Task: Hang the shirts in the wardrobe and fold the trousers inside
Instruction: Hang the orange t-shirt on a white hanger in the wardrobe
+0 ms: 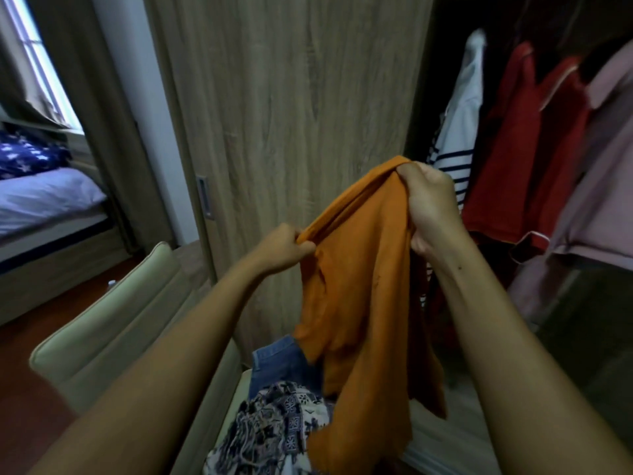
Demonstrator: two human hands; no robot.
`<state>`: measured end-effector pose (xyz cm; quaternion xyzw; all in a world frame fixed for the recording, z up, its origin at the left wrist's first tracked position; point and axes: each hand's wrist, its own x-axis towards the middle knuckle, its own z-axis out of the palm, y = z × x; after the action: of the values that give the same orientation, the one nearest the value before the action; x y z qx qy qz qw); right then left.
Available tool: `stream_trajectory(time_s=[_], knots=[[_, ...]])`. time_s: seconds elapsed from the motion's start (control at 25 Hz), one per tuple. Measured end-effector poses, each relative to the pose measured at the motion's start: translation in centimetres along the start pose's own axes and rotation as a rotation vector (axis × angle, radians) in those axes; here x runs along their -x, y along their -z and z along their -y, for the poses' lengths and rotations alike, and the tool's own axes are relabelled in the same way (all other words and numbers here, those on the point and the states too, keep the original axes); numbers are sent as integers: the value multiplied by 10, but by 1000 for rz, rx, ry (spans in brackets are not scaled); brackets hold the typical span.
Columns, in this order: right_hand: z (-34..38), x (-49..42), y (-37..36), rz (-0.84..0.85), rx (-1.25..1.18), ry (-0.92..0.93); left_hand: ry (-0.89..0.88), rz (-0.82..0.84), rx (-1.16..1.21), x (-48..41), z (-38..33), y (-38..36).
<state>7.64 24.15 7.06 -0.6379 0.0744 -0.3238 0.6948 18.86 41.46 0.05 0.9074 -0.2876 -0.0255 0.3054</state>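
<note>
Left hand (287, 248) and right hand (428, 207) pinch the orange garment (359, 286) with curled fingers (303, 246) — sorting it, I'd say; next, hang it by the shirts (534, 149) at two o'clock.

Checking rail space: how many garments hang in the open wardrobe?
3: a white striped shirt leftmost, a red shirt in the middle, a pink shirt at the right edge. The red may be two; others may hide behind.

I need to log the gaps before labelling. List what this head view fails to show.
Head view:
Orange garment: bunched between left hand and right hand, so shirt or trousers is unclear.
Red shirt: its top fades into the dark wardrobe, hiding how it hangs.
Patterned cloth: cut by the bottom edge.
</note>
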Motion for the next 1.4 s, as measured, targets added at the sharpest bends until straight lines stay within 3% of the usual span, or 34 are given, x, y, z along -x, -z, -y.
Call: stream_trajectory(time_s=[0.12,0.2,0.32,0.36,0.48,0.6,0.72,0.84,1.0,1.08,1.16,1.24,1.4], knots=[[4,-2,17,-78,36,-54,44,-97,397,-9,-9,-19],[8,-10,42,-196,218,-13,23,-115,660,-11,-23,-18],[7,-16,77,-264,727,115,-198,-192,616,-23,-49,-5],[7,-16,81,-163,796,131,-270,-170,617,-24,-63,0],[7,-11,82,366,720,28,-431,26,511,-25,-105,10],[-6,-8,93,546,743,-28,-481,96,444,-22,-128,15],[-20,-13,107,266,708,70,-454,78,346,-26,-115,25],[-14,-19,106,-45,692,209,-411,135,-58,-35,-81,24],[7,-18,100,-229,355,245,-71,157,-435,-45,-23,3],[16,-15,104,-257,372,295,161,142,-286,-43,-15,-3],[21,-9,106,-286,354,308,282,157,77,-45,-28,-2],[23,-3,113,-354,356,294,258,230,443,-50,-49,4],[33,6,145,-463,379,198,180,363,959,-57,-103,5]])
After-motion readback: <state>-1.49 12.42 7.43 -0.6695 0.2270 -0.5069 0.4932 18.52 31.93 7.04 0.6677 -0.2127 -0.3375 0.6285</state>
